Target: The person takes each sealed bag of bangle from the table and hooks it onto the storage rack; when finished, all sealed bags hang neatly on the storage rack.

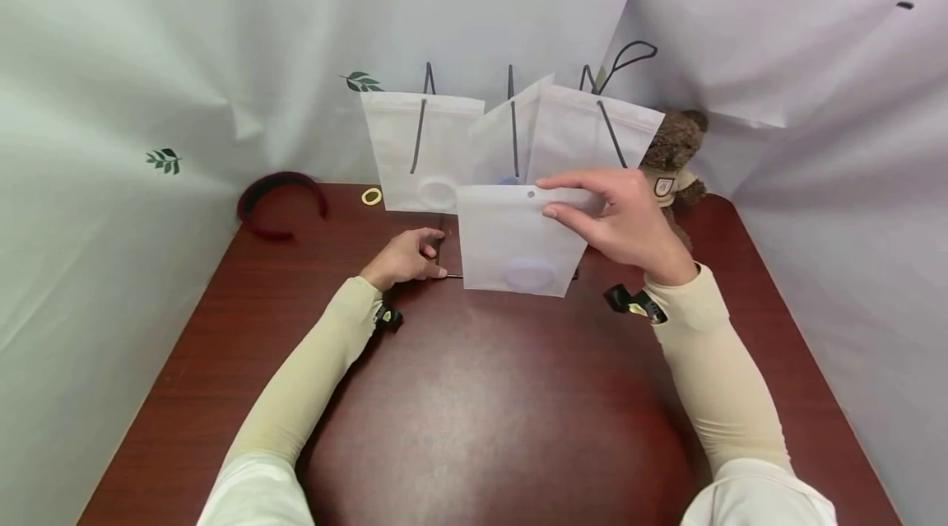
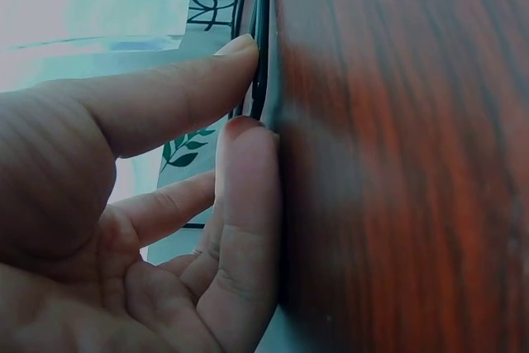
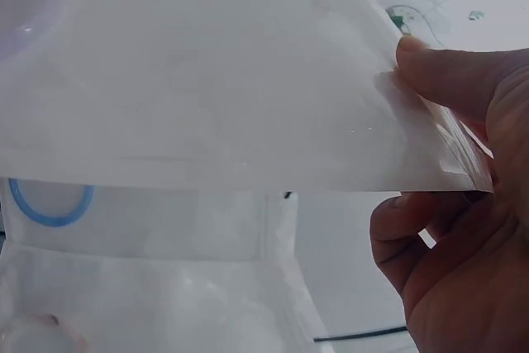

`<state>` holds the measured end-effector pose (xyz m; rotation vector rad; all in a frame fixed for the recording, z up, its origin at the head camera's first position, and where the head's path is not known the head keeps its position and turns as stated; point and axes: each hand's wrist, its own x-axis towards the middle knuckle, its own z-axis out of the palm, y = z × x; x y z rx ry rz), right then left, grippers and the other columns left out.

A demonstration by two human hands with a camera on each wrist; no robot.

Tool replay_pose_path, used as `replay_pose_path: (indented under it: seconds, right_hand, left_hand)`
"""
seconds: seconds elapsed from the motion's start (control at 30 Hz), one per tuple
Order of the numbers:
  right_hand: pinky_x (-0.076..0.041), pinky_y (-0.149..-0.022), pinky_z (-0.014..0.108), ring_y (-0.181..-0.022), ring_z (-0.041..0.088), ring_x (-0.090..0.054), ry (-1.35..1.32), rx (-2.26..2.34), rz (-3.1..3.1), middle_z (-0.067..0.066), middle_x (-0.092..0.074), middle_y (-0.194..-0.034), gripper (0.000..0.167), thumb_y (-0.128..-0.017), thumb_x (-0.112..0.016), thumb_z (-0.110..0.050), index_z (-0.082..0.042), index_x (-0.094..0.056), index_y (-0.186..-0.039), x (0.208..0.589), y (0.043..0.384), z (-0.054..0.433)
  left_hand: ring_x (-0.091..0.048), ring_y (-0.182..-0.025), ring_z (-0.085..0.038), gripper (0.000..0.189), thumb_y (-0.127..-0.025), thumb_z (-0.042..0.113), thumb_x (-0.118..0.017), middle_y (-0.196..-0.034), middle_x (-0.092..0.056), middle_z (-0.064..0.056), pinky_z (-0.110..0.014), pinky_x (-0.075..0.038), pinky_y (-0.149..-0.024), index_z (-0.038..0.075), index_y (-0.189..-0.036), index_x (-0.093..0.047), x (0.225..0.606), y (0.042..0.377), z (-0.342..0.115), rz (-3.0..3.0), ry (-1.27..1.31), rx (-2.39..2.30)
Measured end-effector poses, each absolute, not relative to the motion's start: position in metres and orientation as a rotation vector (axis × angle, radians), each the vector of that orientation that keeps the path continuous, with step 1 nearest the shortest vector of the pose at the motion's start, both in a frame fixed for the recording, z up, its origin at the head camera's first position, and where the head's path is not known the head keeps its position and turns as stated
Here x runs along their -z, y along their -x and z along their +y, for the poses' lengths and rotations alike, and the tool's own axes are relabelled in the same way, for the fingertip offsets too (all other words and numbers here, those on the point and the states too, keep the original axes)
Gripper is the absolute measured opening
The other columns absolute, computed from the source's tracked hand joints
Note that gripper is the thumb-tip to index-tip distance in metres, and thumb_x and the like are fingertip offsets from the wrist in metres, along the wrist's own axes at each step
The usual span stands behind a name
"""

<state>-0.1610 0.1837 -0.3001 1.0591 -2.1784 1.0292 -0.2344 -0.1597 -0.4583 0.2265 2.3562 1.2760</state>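
Note:
My right hand (image 1: 629, 213) pinches the top edge of a frosted white pouch (image 1: 489, 242), thumb on one side and fingers on the other. Low inside that pouch shows a purple ring (image 1: 509, 277), blurred by the plastic. On the table, my left hand (image 1: 406, 257) pinches the thin black base wire (image 2: 263, 55) of a display rack between thumb and index finger. Three similar pouches hang from the rack's black hooks: a left pouch (image 1: 400, 139), a middle pouch (image 1: 489, 135) and a right pouch (image 1: 566, 127). The held pouch hides part of the rack's base.
A dark red headband (image 1: 242, 213) and a yellow ring (image 1: 364, 197) lie at the table's back left. Behind the right pouch sits a brown teddy bear (image 1: 674, 143). White curtains (image 1: 133, 40) surround the dark red wooden table (image 1: 474, 394).

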Motion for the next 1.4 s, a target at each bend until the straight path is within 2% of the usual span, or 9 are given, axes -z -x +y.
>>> replay_pose_path:
  seconds: [0.23,0.4,0.63,0.83,1.07,1.4]
  right_hand:
    - [-0.051,-0.089,0.017,-0.093,0.018,-0.077,-1.074,-1.006,-2.148,0.005,-0.082,-0.105,0.030,-0.086,-0.088,-0.009,-0.008,-0.082,-0.115,0.301,0.174,0.173]
    - [-0.053,-0.091,0.019,-0.095,0.022,-0.078,-1.049,-1.012,-2.108,0.007,-0.082,-0.105,0.027,-0.087,-0.087,-0.007,-0.005,-0.082,-0.113,0.302,0.183,0.171]
    - [-0.053,-0.096,0.021,-0.100,0.023,-0.078,-1.059,-1.014,-2.098,0.008,-0.082,-0.109,0.026,-0.090,-0.085,-0.008,-0.006,-0.081,-0.115,0.306,0.196,0.166]
    - [-0.052,-0.095,0.023,-0.101,0.022,-0.077,-1.016,-1.013,-2.101,0.007,-0.081,-0.108,0.024,-0.092,-0.083,-0.009,-0.009,-0.082,-0.116,0.309,0.208,0.161]
    - [-0.053,-0.094,0.024,-0.102,0.024,-0.077,-0.999,-0.997,-2.093,0.010,-0.081,-0.109,0.022,-0.094,-0.081,-0.009,-0.005,-0.081,-0.115,0.309,0.228,0.160]
    - [-0.056,-0.095,0.035,-0.104,0.025,-0.077,-0.972,-0.958,-2.093,0.010,-0.081,-0.112,0.023,-0.095,-0.080,-0.012,-0.005,-0.081,-0.118,0.308,0.255,0.159]
  left_hand:
    - [-0.058,-0.061,-0.013,0.080,-0.081,0.003,-0.089,-0.102,-0.055,-0.011,-0.026,-0.051,-0.060,0.008,-0.152,-0.053,0.459,0.235,-0.158,2.361,-0.231,-1.277]
    - [-0.059,-0.060,-0.013,0.079,-0.082,0.003,-0.089,-0.100,-0.054,-0.009,-0.026,-0.051,-0.060,0.008,-0.152,-0.053,0.456,0.235,-0.157,2.364,-0.223,-1.282]
    - [-0.058,-0.060,-0.012,0.079,-0.082,0.004,-0.089,-0.100,-0.055,-0.008,-0.026,-0.050,-0.060,0.009,-0.153,-0.053,0.456,0.236,-0.158,2.374,-0.216,-1.262]
    - [-0.055,-0.060,-0.013,0.079,-0.082,0.003,-0.089,-0.101,-0.054,-0.009,-0.027,-0.049,-0.060,0.010,-0.152,-0.053,0.456,0.234,-0.159,2.357,-0.207,-1.271]
    - [-0.055,-0.060,-0.012,0.079,-0.083,0.004,-0.088,-0.102,-0.054,-0.009,-0.027,-0.050,-0.060,0.010,-0.153,-0.052,0.456,0.234,-0.159,2.353,-0.198,-1.267]
    - [-0.055,-0.060,-0.012,0.078,-0.084,0.005,-0.088,-0.102,-0.054,-0.009,-0.027,-0.050,-0.061,0.011,-0.153,-0.052,0.457,0.233,-0.158,2.354,-0.197,-1.268]
